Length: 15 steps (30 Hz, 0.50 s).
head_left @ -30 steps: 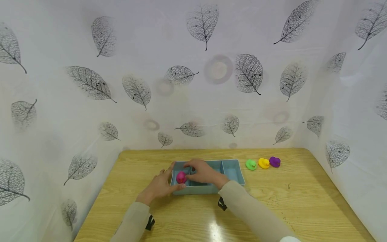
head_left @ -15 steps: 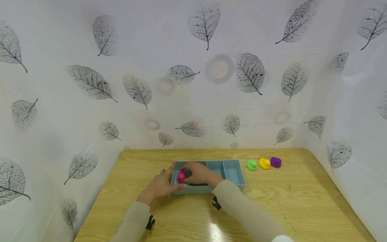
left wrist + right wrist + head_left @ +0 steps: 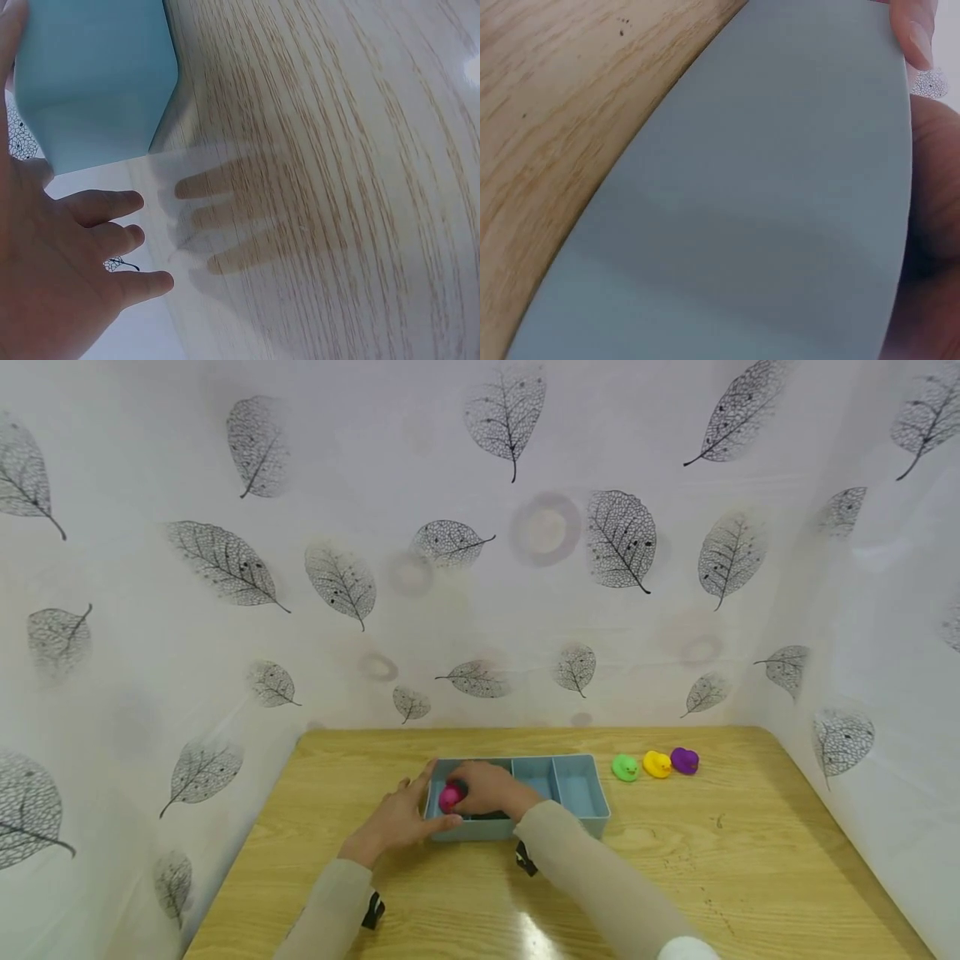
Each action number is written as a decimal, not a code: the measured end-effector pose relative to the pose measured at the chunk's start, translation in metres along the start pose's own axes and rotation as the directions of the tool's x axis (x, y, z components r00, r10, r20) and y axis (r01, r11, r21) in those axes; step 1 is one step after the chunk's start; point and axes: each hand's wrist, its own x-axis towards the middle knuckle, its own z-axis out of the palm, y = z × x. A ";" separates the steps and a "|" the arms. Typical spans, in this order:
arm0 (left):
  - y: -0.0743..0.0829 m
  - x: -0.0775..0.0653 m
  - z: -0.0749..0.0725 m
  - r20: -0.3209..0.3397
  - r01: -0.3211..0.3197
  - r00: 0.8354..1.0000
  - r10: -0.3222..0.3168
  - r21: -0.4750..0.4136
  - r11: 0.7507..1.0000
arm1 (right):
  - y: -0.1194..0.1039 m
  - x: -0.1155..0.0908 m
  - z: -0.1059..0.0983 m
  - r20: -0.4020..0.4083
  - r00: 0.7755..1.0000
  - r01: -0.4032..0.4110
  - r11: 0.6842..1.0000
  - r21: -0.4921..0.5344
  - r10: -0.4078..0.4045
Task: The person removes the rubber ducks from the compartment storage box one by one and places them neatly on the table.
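In the head view a blue divided box (image 3: 525, 829) lies lengthwise on the table. A pink rubber duck (image 3: 450, 798) is in its leftmost compartment, partly covered by my right hand (image 3: 491, 788), whose fingers and thumb pinch it from the right. My left hand (image 3: 397, 817) holds the box's left end, thumb along the front wall and a finger at the back corner. The left wrist view has the box end (image 3: 97, 82) near the thumb, with the other fingers loose beside it. Mostly the box's outer wall (image 3: 765, 165) fills the right wrist view; the duck's body is hidden there.
To the right of the box stand a green duck (image 3: 626, 767), a yellow duck (image 3: 657, 764) and a purple duck (image 3: 685, 761) in a row. Leaf-printed white sheeting (image 3: 480, 627) encloses the wooden table (image 3: 675, 860) at the back and sides.
My right hand has moved slightly left, over the left divider, and its fingers have come onto the pink duck. The left hand stays at the box's end.
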 end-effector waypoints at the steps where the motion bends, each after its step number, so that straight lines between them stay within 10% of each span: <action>1: 0.000 0.000 0.000 0.000 -0.001 1.000 0.001 0.000 1.000 | -0.001 0.001 0.000 0.004 1.000 -0.009 1.000 0.001 0.009; 15: 0.000 0.000 0.001 -0.004 0.008 1.000 -0.008 -0.014 1.000 | -0.009 0.000 0.000 0.000 0.996 -0.087 0.995 0.044 0.087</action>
